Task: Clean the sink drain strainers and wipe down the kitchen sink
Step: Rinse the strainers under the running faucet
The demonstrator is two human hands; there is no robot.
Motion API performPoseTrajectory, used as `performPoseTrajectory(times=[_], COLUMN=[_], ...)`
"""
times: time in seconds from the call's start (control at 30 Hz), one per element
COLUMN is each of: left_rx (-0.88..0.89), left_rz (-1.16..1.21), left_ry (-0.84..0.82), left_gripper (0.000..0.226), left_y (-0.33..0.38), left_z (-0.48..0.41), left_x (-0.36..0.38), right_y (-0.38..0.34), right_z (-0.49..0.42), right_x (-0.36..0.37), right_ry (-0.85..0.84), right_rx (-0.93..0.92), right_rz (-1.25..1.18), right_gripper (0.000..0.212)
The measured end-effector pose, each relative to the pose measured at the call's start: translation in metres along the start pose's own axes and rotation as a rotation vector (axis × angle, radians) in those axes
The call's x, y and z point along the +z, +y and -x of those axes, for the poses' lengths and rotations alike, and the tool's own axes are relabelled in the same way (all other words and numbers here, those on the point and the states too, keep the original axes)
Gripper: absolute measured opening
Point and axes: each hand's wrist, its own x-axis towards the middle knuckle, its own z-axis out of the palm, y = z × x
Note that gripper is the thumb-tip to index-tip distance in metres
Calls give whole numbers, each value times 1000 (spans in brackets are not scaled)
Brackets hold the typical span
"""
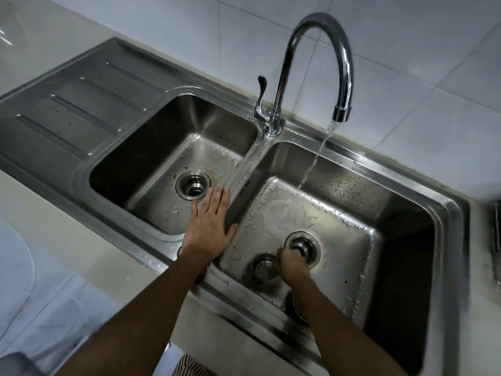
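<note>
A stainless double sink (444, 218) fills the view. My left hand (210, 226) lies flat with straight fingers on the divider between the two basins. My right hand (291, 267) is down in the right basin, fingers curled at the right drain (311, 246); what they hold is hidden under the hand. A round metal strainer (264, 267) lies on the basin floor just left of that hand. The left drain (193, 184) sits in the left basin with a steel cup inside it.
The chrome faucet (320, 63) runs a thin stream of water into the back of the right basin. A ribbed drainboard (76, 104) lies left of the basins. White countertop and tiled wall surround the sink. Droplets and small specks dot both basins.
</note>
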Motion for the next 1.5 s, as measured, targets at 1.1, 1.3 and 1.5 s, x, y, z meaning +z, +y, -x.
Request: performPoseTrajectory(times=[1.1,1.3,1.5], left_rx=[-85,-76,-152], left_rz=[934,963,969], left_ry=[156,177,226], left_gripper=[22,18,15], left_y=[160,157,137], left_z=[-91,-82,-72], left_x=[-154,-147,-144], right_y=[-18,-14,-38], right_z=[63,66,60], right_x=[-253,-243,-237], right_ry=[766,728,672], right_rx=[105,43,-58], right_rz=[-480,-590,-625], right_gripper=[13,10,21])
